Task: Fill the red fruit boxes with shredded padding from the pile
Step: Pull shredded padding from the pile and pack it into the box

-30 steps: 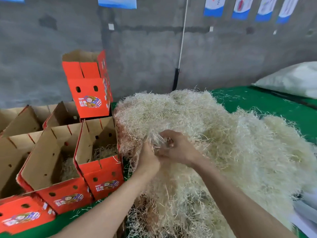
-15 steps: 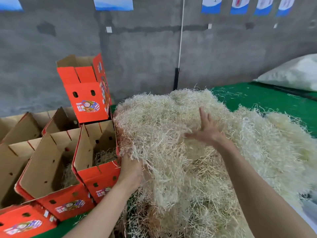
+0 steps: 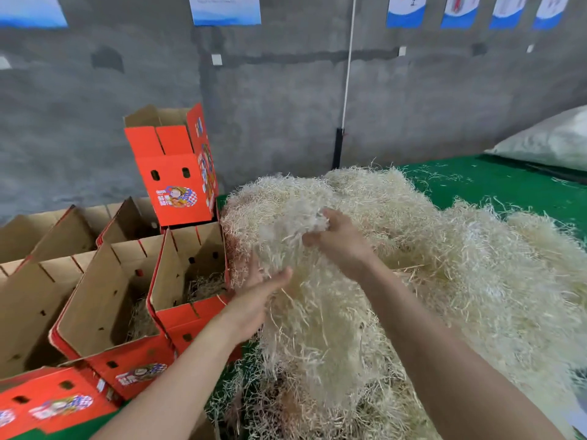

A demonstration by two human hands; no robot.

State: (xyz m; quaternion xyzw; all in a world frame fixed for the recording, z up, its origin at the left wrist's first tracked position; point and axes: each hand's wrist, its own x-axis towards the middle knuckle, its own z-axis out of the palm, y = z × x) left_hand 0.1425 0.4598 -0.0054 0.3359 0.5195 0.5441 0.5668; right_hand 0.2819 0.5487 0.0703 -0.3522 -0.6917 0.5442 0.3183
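Open red boxes (image 3: 190,315) at left, shreds inside two. Left hand (image 3: 257,296) higher than before, fingers straight under a clump (image 3: 295,223). Right hand (image 3: 341,246), flat earlier, now curled round that clump atop the pile (image 3: 460,281). Green surface (image 3: 492,188) beneath, grey wall (image 3: 270,106) behind, white sack (image 3: 552,141) far right.

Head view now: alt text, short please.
Right hand grips a clump of shredded padding atop a big pale pile on a green surface; left hand, open, supports it from below. Open red fruit boxes stand at left, some holding padding.
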